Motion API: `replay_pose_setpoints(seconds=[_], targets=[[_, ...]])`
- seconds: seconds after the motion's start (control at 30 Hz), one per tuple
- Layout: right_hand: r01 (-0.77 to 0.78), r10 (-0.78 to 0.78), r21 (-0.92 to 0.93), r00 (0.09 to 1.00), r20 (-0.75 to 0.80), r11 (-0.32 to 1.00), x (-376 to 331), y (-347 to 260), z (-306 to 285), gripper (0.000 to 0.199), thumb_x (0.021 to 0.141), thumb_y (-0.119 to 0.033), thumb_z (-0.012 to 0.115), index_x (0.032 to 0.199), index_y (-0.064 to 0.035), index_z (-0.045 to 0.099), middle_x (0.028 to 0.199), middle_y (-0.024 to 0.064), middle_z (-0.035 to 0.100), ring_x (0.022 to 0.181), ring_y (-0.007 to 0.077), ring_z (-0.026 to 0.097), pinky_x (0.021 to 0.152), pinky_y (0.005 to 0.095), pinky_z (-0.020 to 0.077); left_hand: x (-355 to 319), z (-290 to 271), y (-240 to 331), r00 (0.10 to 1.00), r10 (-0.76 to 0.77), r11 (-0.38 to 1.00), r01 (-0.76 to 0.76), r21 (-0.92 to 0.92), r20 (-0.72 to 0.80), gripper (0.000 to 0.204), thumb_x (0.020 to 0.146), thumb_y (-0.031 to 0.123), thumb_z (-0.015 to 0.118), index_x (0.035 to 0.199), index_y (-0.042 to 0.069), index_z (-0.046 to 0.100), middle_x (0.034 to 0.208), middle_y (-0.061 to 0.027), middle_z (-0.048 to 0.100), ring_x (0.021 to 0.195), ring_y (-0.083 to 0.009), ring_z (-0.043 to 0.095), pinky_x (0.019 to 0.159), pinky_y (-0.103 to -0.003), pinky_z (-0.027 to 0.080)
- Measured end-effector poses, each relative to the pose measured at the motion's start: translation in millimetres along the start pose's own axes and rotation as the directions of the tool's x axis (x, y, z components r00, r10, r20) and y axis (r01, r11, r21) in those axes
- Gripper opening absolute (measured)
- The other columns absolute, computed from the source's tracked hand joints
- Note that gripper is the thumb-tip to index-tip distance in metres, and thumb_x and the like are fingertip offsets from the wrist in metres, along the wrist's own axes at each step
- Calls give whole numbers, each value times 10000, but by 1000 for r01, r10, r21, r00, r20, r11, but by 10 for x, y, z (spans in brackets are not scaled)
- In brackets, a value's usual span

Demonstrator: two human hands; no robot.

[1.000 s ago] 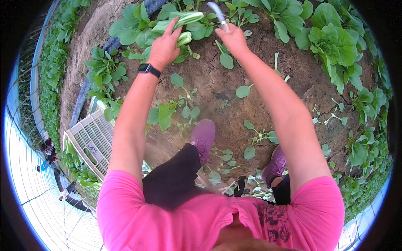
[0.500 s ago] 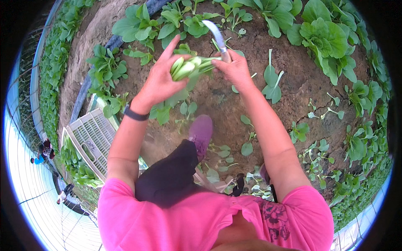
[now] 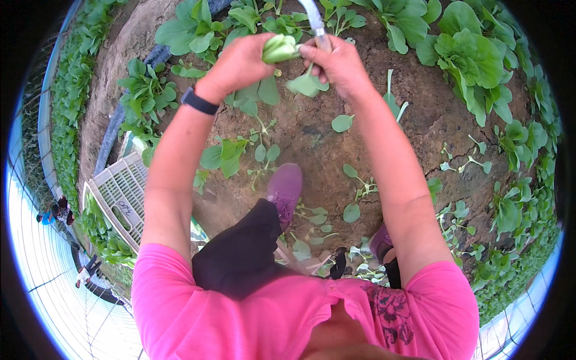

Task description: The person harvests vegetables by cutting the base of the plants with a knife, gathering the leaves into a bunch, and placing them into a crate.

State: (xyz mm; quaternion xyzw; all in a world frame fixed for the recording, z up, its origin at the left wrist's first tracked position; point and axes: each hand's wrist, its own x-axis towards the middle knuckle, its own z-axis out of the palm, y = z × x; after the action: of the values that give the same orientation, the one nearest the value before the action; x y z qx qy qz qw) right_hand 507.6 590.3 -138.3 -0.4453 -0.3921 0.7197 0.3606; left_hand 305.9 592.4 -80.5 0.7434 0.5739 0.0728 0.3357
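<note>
My left hand (image 3: 242, 67) is closed around a leafy green plant (image 3: 279, 49), its pale stalk end pointing right and its leaves hanging under the palm. Close beside it, my right hand (image 3: 340, 71) grips a small sickle (image 3: 323, 41) by its handle. The curved blade points up and away, its tip cut off by the top edge of the view. Thumb and fingers of the right hand also meet the stalk end of the plant. Just below them hangs a slightly blurred loose leaf (image 3: 307, 85); whether the fingers pinch it I cannot tell.
A pale plastic crate (image 3: 123, 201) stands at my left, with leafy greens next to it. Large rooted greens (image 3: 471, 60) grow at the far right. Cut leaves (image 3: 342, 123) lie on the brown soil (image 3: 300, 138). My purple shoe (image 3: 284, 187) is planted in the middle.
Both hands have moved farther away from me, carrying the plant and the sickle. My left fingers, one stretched out before, have closed round the plant. A leaf now hangs below the right hand.
</note>
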Motion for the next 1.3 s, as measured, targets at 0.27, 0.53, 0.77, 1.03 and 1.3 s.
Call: replay_pose_setpoints(seconds=[0.27, 0.53, 0.77, 1.03, 1.3], targets=[[77, -118, -564, 992, -37, 822, 862, 66, -64, 357, 838, -374, 660, 960, -43, 603, 690, -2, 593, 526, 70, 511, 452, 225, 404, 555, 39, -622, 986, 165, 728, -123, 674, 2, 285, 685, 49, 614, 969, 62, 639, 1263, -210, 537, 855, -347, 653, 734, -407, 537], [101, -61, -905, 995, 84, 414, 1491, 394, 152, 515, 891, -449, 443, 1008, 11, 642, 981, 234, 650, 955, 392, 615, 855, 464, 475, 530, 273, -1162, 997, -41, 684, 72, 725, -60, 248, 686, 31, 613, 934, 32, 630, 1405, -210, 402, 836, -299, 677, 699, -397, 551], [51, -47, -913, 998, 35, 405, 1547, 454, 292, 485, 907, -408, 416, 995, 10, 644, 1013, 241, 642, 968, 393, 613, 855, 478, 473, 465, 233, -1259, 994, -80, 716, 114, 689, -81, 262, 697, 29, 611, 958, 24, 628, 1410, -172, 410, 877, -298, 670, 733, -400, 548], [25, 10, -923, 999, 32, 385, 1634, 525, 282, 454, 907, -382, 415, 1050, -14, 640, 1061, 237, 634, 997, 398, 604, 877, 471, 470, 499, 271, -1355, 990, -96, 744, 140, 654, -103, 382, 702, -7, 575, 1083, 20, 583, 1443, -108, 384, 882, -311, 661, 730, -421, 542], [-52, 84, -935, 996, -24, 352, 1624, 455, 410, 423, 919, -351, 402, 1102, -51, 638, 1118, 196, 631, 1025, 366, 607, 891, 448, 473, 489, 254, -1336, 985, -137, 754, 171, 634, -103, 331, 713, 18, 578, 1041, 7, 621, 1421, -135, 411, 948, -312, 648, 799, -400, 532]])
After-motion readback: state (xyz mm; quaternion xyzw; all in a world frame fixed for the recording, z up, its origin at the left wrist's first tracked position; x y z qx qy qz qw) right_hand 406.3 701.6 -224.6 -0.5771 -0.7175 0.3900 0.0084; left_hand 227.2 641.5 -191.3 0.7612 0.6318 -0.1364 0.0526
